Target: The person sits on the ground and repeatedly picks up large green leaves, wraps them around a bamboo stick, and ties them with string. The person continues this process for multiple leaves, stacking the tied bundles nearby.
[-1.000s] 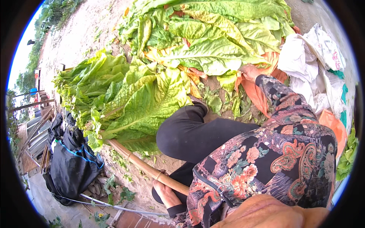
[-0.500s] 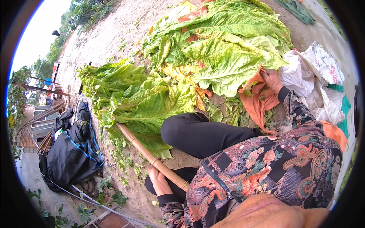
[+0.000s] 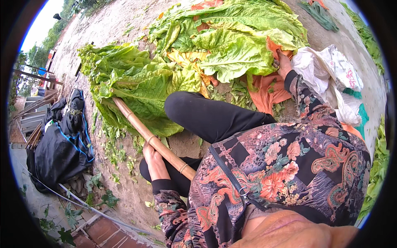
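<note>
My left hand [image 3: 153, 159] is wrapped round a bamboo pole [image 3: 142, 130] that slants from my lap to the upper left. A thick bunch of broad green leaves [image 3: 124, 74], like tobacco leaves, hangs together at the pole's far end. Ahead of me lies a large heap of the same yellow-green leaves [image 3: 235, 49]. At the heap's right edge my right hand [image 3: 283, 65] is closed on an orange woven cloth [image 3: 266, 93], with a fold of it raised against the leaves. The fingertips are partly hidden by the cloth.
White sacks [image 3: 316, 68] lie to the right of my right hand. A black bundle with blue trim [image 3: 62, 153] sits at the left. Green netting [image 3: 318, 15] lies at the far right. Leaf scraps [image 3: 113, 142] litter the dirt ground. My bent knee [image 3: 182, 107] stands between both hands.
My right hand has moved away from me toward the heap, lifting the orange cloth's edge over the leaves. My left hand keeps hold of the bamboo pole. The whole view has shifted a little.
</note>
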`<action>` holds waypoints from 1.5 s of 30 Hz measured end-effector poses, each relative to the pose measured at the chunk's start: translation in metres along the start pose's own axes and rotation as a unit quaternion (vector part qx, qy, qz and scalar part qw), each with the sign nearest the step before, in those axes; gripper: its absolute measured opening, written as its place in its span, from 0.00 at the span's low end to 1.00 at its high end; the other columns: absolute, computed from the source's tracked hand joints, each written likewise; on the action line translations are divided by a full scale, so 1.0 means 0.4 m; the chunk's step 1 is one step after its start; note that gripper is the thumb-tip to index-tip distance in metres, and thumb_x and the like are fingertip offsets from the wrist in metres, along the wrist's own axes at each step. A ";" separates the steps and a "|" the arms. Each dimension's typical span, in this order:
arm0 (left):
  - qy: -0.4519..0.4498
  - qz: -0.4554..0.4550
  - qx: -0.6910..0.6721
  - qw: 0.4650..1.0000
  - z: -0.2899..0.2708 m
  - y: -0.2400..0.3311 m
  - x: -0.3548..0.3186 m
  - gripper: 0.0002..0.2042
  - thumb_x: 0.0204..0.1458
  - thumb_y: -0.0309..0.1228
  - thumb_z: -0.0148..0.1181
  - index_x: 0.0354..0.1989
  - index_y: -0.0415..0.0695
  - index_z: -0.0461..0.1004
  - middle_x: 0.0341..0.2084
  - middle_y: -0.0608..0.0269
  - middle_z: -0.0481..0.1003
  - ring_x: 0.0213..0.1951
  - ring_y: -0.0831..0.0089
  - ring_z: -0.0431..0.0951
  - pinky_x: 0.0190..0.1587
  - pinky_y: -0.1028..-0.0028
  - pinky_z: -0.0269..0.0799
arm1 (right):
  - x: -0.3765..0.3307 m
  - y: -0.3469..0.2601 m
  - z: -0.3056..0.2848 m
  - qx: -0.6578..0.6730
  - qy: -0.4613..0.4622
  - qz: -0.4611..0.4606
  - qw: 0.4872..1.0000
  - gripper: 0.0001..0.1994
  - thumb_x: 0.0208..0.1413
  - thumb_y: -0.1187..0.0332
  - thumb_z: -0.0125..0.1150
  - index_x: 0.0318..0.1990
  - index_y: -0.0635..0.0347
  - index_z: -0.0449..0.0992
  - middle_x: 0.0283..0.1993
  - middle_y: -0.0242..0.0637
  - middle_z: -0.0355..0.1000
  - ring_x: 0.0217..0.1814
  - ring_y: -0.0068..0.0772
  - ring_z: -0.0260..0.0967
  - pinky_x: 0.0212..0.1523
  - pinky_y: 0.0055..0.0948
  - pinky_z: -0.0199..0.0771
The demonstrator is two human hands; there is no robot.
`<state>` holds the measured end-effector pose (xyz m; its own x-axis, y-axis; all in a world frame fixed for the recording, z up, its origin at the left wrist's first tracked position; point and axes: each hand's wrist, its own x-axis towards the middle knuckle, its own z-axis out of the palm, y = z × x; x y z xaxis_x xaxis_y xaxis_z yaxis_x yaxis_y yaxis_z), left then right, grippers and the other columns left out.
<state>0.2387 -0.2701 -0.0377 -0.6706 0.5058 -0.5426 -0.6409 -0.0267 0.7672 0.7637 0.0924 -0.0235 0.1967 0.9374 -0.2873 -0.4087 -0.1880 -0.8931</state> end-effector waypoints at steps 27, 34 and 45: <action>0.064 -0.058 -0.020 0.996 0.014 0.018 -0.180 0.08 0.57 0.25 0.45 0.42 0.34 0.65 0.30 0.52 0.72 0.31 0.64 0.76 0.36 0.68 0.76 | -0.327 -0.064 0.156 -0.702 -0.327 -0.483 0.409 0.35 0.43 0.64 0.55 0.62 0.66 0.55 0.59 0.53 0.61 0.61 0.52 0.59 0.57 0.40 0.61; 0.118 -0.030 0.125 0.985 0.027 0.041 -0.251 0.07 0.58 0.24 0.45 0.42 0.37 0.66 0.31 0.56 0.73 0.31 0.68 0.76 0.33 0.72 0.75 | -0.282 0.369 0.078 -0.786 -0.461 -0.026 0.411 0.31 0.44 0.63 0.56 0.57 0.69 0.60 0.51 0.57 0.67 0.51 0.52 0.67 0.50 0.39 0.68; 0.110 0.111 0.170 0.973 0.129 0.101 -0.405 0.05 0.58 0.27 0.50 0.32 0.41 0.71 0.19 0.67 0.69 0.15 0.86 0.64 0.12 0.88 0.53 | -0.074 0.241 0.343 -0.582 -0.343 -0.053 0.735 0.24 0.48 0.69 0.52 0.54 0.67 0.66 0.26 0.34 0.67 0.20 0.26 0.62 0.22 0.30 0.69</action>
<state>0.3406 -0.3085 0.0988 -0.8662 0.3221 -0.3820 -0.3358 0.1908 0.9224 0.5964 0.0867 -0.0536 -0.4873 0.8165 -0.3096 0.6952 0.1482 -0.7034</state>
